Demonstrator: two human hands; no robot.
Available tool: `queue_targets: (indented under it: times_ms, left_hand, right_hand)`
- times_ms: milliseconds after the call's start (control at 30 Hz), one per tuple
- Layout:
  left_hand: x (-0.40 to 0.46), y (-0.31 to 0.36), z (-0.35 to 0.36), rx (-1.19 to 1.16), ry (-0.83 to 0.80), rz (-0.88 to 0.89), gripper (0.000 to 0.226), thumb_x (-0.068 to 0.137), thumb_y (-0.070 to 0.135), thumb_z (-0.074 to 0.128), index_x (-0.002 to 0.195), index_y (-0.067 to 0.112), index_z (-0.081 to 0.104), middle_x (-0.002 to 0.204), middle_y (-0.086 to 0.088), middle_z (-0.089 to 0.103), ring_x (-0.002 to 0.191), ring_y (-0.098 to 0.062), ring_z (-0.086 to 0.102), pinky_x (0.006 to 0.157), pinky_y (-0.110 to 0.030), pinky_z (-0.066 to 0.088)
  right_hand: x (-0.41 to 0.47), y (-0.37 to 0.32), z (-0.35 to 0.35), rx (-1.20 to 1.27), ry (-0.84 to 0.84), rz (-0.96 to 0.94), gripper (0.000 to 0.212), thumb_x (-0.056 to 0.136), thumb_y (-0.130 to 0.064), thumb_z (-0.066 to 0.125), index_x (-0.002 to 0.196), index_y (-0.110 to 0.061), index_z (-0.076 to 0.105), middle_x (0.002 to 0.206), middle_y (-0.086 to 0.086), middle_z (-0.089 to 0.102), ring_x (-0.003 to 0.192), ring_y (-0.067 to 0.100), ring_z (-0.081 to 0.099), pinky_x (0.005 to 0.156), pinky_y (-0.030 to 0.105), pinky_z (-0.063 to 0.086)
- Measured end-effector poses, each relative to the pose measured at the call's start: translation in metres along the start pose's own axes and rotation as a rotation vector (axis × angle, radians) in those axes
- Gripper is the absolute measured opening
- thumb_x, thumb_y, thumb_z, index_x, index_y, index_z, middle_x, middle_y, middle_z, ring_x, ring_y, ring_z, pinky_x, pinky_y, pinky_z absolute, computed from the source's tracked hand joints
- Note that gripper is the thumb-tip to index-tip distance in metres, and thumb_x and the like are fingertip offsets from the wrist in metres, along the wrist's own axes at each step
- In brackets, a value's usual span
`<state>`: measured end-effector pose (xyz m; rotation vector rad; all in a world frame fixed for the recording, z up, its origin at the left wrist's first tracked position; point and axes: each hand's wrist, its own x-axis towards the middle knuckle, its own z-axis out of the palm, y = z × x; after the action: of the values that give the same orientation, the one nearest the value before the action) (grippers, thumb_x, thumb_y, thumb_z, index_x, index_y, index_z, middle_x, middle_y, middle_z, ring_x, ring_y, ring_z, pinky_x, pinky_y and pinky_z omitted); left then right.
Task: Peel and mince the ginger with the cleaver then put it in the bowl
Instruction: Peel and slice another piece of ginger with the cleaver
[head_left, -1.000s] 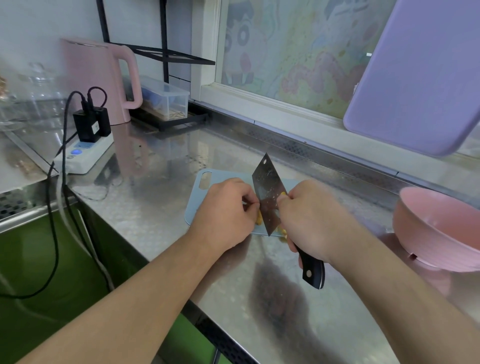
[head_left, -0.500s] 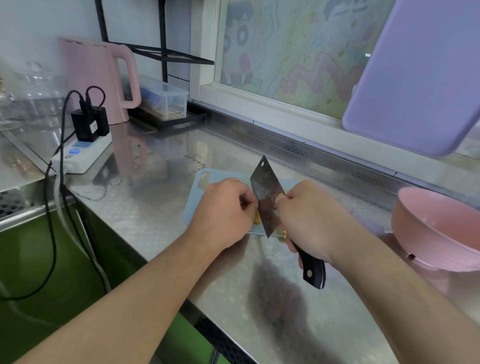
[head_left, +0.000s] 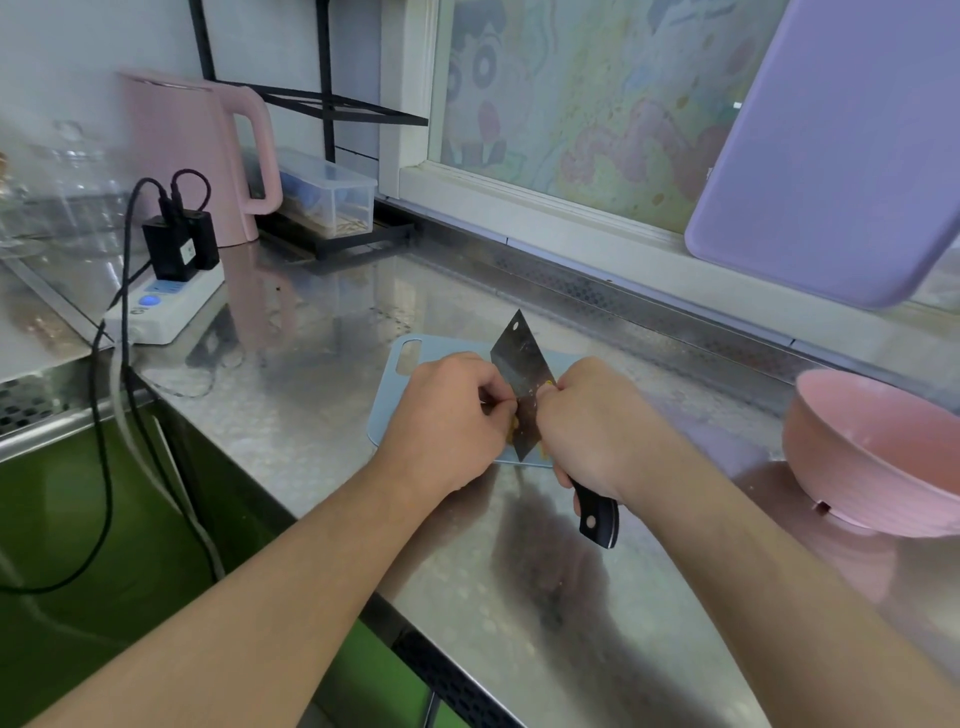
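Almost nothing has shifted across the last second: both hands sit in the same spot at the centre of the frame, and only the cleaver blade has tipped very slightly, which suggests slow, careful work on the ginger rather than a finished step. At the upper left, the pink kettle (head_left: 192, 156) and the white power strip (head_left: 166, 306) show no lettering that can be read. Moving right, the left hand (head_left: 447, 415) is curled, fingertips pinched at a small yellowish piece of ginger (head_left: 514, 428) held against the blade just above the pale blue cutting board (head_left: 395, 405); most of the ginger is hidden by the fingers. The cleaver (head_left: 522, 384) stands tip-up between the two hands, which are nearly touching. The right hand (head_left: 587, 421) is wrapped round the black handle near the blade. I judge mincing has not started. A cartoon figure decorates the window film above, without legible writing. At the far right the pink bowl (head_left: 878, 457) waits, seemingly with no ginger inside.
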<state>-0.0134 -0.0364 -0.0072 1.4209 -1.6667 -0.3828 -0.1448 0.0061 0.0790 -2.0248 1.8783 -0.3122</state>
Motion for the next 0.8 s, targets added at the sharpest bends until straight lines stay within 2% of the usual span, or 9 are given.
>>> queue_targets:
  times_ms: [67, 167, 333, 400, 500, 600, 733, 800]
  left_hand:
    - [0.0, 0.0, 0.0, 0.001, 0.001, -0.004, 0.012, 0.089, 0.017, 0.078, 0.079, 0.023, 0.077, 0.087, 0.012, 0.07, 0.086, -0.006, 0.066, 0.081, -0.03, 0.057]
    - [0.0, 0.001, 0.0, 0.008, 0.008, -0.004, 0.012, 0.089, 0.017, 0.078, 0.079, 0.023, 0.076, 0.087, 0.012, 0.069, 0.086, -0.006, 0.065, 0.081, -0.028, 0.055]
    - [0.001, 0.001, -0.001, 0.011, 0.007, 0.002, 0.011, 0.088, 0.014, 0.077, 0.08, 0.021, 0.077, 0.087, 0.012, 0.069, 0.087, -0.006, 0.066, 0.082, -0.027, 0.056]
    - [0.001, 0.001, -0.002, 0.006, 0.006, -0.005, 0.012, 0.088, 0.014, 0.078, 0.079, 0.022, 0.077, 0.087, 0.013, 0.07, 0.087, -0.005, 0.066, 0.081, -0.025, 0.056]
    - [0.001, 0.001, -0.002, -0.008, -0.005, -0.028, 0.012, 0.089, 0.016, 0.079, 0.08, 0.024, 0.078, 0.088, 0.013, 0.07, 0.087, -0.003, 0.066, 0.08, -0.019, 0.055]
    - [0.001, 0.0, -0.003, -0.042, -0.017, -0.077, 0.014, 0.089, 0.018, 0.079, 0.08, 0.028, 0.079, 0.089, 0.016, 0.073, 0.088, 0.0, 0.068, 0.081, -0.015, 0.054]
    - [0.002, -0.001, -0.005, -0.115, -0.041, -0.158, 0.018, 0.09, 0.019, 0.077, 0.076, 0.029, 0.078, 0.082, 0.019, 0.076, 0.081, -0.001, 0.071, 0.066, -0.013, 0.054]
    - [0.002, -0.001, -0.006, -0.146, -0.038, -0.173, 0.02, 0.091, 0.017, 0.076, 0.075, 0.027, 0.078, 0.079, 0.019, 0.076, 0.079, 0.001, 0.07, 0.065, -0.009, 0.051]
  right_hand:
    - [0.007, 0.003, 0.002, 0.069, 0.048, 0.014, 0.02, 0.103, -0.021, 0.044, 0.096, -0.007, 0.056, 0.101, 0.021, 0.07, 0.096, 0.035, 0.073, 0.086, 0.045, 0.061]
    - [0.008, 0.005, 0.004, 0.081, 0.029, -0.001, 0.019, 0.103, -0.022, 0.044, 0.097, -0.007, 0.055, 0.099, 0.019, 0.07, 0.095, 0.034, 0.073, 0.085, 0.045, 0.061]
    - [-0.001, 0.005, 0.005, 0.005, 0.01, -0.006, 0.022, 0.103, -0.022, 0.044, 0.087, -0.01, 0.053, 0.091, 0.014, 0.064, 0.086, 0.031, 0.068, 0.081, 0.038, 0.06]
    - [-0.001, 0.006, 0.005, 0.015, 0.013, -0.008, 0.021, 0.102, -0.022, 0.045, 0.09, -0.008, 0.056, 0.094, 0.016, 0.067, 0.091, 0.033, 0.072, 0.083, 0.041, 0.061]
    - [0.003, 0.009, 0.008, 0.038, 0.037, -0.015, 0.022, 0.103, -0.022, 0.045, 0.09, -0.008, 0.057, 0.091, 0.016, 0.067, 0.085, 0.032, 0.069, 0.081, 0.041, 0.061]
    - [0.006, 0.012, 0.01, 0.067, 0.062, -0.015, 0.026, 0.103, -0.025, 0.044, 0.091, -0.008, 0.06, 0.095, 0.02, 0.071, 0.089, 0.036, 0.072, 0.082, 0.046, 0.062]
    - [0.009, 0.016, 0.008, 0.117, 0.078, 0.01, 0.034, 0.104, -0.027, 0.044, 0.096, -0.004, 0.067, 0.094, 0.02, 0.073, 0.09, 0.037, 0.074, 0.082, 0.049, 0.062]
    - [0.009, 0.018, 0.006, 0.122, 0.07, 0.002, 0.036, 0.104, -0.025, 0.044, 0.101, 0.0, 0.069, 0.095, 0.021, 0.074, 0.09, 0.038, 0.074, 0.083, 0.049, 0.062]
